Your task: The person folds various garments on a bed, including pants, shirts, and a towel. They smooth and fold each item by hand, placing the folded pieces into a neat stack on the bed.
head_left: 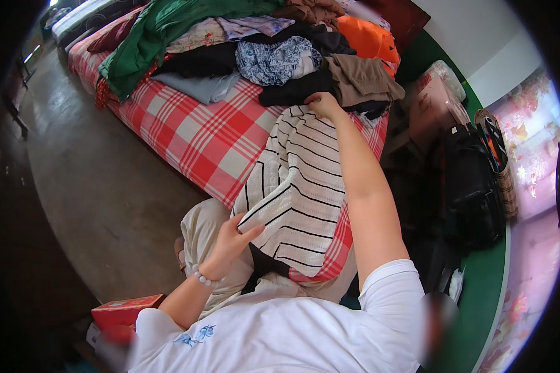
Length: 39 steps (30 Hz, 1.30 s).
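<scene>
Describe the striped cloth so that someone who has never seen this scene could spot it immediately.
Start with the bed under the red-and-white checked cover. At its near end, the striped cloth spreads between the person's left hand and right hand. It is white with thin black lines, unlike the plain brown garment beyond it.

Bed [168, 133], dressed in a red-and-white checked cover [233, 163]. Heaped across the far part, roughly left to right: green cloth [149, 43], black garment [205, 60], folded grey-blue garment [202, 87], blue-and-white patterned garment [274, 60], taupe garment [361, 76] and, farther back, orange cloth [370, 37]. Overlapping throughout, with contact against the cover partly hidden. Draped over the near end: white cloth [308, 205] with thin black stripes.
</scene>
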Available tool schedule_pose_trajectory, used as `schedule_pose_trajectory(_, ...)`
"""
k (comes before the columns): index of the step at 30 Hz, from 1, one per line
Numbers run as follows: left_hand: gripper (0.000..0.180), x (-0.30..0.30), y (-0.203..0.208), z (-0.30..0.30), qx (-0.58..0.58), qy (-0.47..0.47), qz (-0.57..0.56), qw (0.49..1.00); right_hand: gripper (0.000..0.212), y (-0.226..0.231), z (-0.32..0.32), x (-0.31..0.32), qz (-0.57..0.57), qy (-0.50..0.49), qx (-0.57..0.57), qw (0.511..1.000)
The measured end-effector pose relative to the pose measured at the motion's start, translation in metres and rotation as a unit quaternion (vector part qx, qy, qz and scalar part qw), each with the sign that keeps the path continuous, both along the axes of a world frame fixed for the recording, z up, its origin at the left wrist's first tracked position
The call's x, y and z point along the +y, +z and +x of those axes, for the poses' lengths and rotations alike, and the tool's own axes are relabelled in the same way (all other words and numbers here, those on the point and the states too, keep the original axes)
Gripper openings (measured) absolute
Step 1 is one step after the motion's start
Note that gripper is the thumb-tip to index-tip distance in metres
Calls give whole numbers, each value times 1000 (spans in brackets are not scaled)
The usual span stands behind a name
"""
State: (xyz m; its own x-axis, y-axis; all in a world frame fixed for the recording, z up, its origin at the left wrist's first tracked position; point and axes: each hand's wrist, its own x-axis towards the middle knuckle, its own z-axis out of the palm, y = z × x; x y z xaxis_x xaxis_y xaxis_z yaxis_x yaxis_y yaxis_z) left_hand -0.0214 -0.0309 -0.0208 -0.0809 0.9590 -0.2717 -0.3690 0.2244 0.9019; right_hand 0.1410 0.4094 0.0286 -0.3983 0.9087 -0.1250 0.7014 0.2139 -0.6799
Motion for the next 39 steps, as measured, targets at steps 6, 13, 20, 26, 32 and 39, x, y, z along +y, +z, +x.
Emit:
schedule_pose_trajectory(6,22,7,4,-2,347,-67,158,922,27,5,-3,-23,201,-42,-184,961)
schedule_pose_trajectory(13,16,-21,1,-22,90,-46,125,987,21,14,13,-7,-111,-207,285,929)
schedule_pose_trajectory(20,19,-22,2,-40,109,-58,84,989,35,52,43,-32,-87,-162,581,793)
schedule_pose_trajectory(26,21,-5,-15,-28,347,46,112,930,34,18,41,-27,271,-15,111,956)
schedule_pose_trajectory(32,22,-3,-13,-28,403,102,159,895,22,21,42,-23,397,106,-21,911)
schedule_pose_trajectory(39,30,2,-10,-22,355,111,159,915,31,0,40,-7,127,116,-10,985)
